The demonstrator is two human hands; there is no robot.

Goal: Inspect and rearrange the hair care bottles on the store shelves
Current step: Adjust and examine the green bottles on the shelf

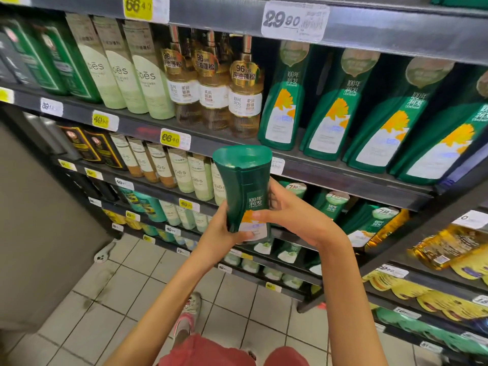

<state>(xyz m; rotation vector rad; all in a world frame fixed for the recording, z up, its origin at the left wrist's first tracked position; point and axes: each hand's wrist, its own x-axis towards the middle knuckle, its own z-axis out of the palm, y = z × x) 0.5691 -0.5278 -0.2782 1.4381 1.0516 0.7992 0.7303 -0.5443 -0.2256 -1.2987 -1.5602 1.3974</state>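
left hand (224, 233) and right hand (293, 215) grip the green bottle (245, 180) upright, before the shelf edge (330, 173).

Standing on the dark shelf (343, 172): green bottles (327, 107) at two o'clock, gold pump bottles (245, 101) at twelve, pale tubes (148, 75) at eleven.

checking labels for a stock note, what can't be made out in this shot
Head view: lower label of the held green bottle, covered by the left hand and right hand.
Head view: small print on the 29.90 price tag, blurred.
Head view: rightmost green shelf bottle, cut off by the right edge.
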